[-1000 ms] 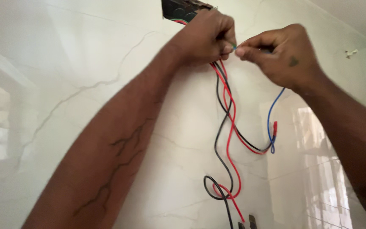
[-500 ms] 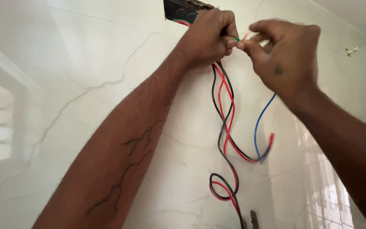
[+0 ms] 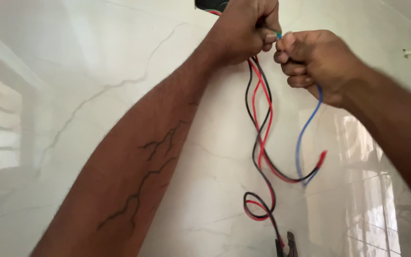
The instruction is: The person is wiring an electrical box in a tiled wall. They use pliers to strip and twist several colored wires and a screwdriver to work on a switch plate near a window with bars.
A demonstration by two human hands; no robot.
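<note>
My left hand [image 3: 246, 29] is raised against a glossy white marble wall [image 3: 96, 71], fist closed around a bundle of red and black wires [image 3: 261, 143] that hang down in loops. A short green wire end [image 3: 278, 34] pokes out between my two hands. My right hand [image 3: 317, 64] pinches that end with thumb and forefinger, and a blue wire [image 3: 303, 143] hangs from under its palm. The wires come out of a dark opening in the wall [image 3: 210, 4] just above my left hand. The lower red and black loops curl near the bottom edge.
A dark plier-like tool [image 3: 285, 245] hangs at the end of the wires at the bottom edge. A small white fixing [image 3: 409, 51] sticks out of the wall at the upper right. The polished wall reflects a window at the left and right.
Both hands have stayed together at the wire ends. My right hand has shifted slightly and closed tighter on the green tip. The hanging wires have swung a little.
</note>
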